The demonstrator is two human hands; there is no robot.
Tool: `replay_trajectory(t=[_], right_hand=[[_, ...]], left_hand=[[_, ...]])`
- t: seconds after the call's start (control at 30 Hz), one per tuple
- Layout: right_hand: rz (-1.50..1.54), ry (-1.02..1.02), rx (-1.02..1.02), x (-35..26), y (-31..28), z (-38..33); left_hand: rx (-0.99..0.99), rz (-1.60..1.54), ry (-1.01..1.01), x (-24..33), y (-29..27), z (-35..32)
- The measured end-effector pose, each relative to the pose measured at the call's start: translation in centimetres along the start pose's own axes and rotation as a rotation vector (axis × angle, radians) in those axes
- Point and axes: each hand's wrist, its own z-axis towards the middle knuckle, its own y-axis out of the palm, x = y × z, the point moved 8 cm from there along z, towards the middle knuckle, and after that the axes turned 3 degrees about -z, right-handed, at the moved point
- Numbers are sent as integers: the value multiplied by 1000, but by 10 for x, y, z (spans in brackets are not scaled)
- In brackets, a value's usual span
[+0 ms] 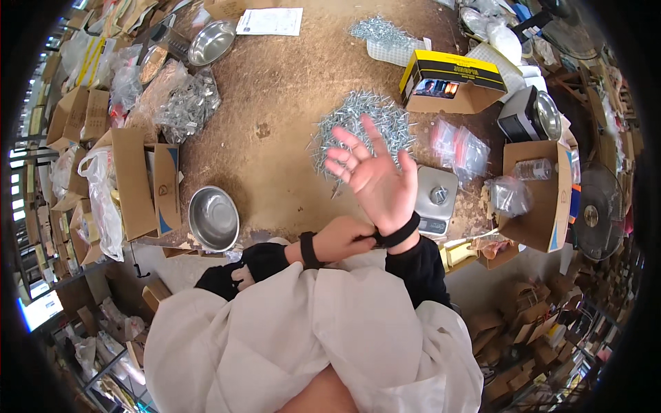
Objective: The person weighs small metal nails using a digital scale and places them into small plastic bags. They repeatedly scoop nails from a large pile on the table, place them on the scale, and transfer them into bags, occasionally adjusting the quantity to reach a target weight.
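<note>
head view: right hand (375,180) raised, palm open, fingers spread, grasping nothing. left hand (341,239) closed on the black wristband (398,234) at the right wrist. screw pile (361,127) lies just beyond the open fingers; digital scale (435,199) beside the right hand.

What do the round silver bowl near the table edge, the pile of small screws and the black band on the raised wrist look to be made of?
The round silver bowl looks like polished steel, since it mirrors the light. The pile of small screws looks like bright plated metal, glinting grey-white. The black band on the right hand is matte and snug, probably fabric or elastic; the left hand grips it.
</note>
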Motion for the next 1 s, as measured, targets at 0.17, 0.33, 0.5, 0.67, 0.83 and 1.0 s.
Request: replay_trajectory(t=[0.17, 0.33, 0.5, 0.67, 0.83, 1.0], right_hand=[[195, 137, -91, -13, -58, 17], [-199, 108, -4, -15, -82, 26], [-475, 59, -38, -24, -92, 21], [-56, 25, 138, -8, -100, 3], [-467, 3, 67, 17, -55, -23], [-558, -125, 59, 31, -29, -43]], left_hand=[[167, -462, -336, -15, -13, 24], [323, -20, -312, -10, -13, 45], [413, 269, -377, -2, -17, 47], [409, -166, -434, -30, -9, 20], [236, -374, -357, -30, 8, -10], [116, -506, -258, -29, 24, -51]])
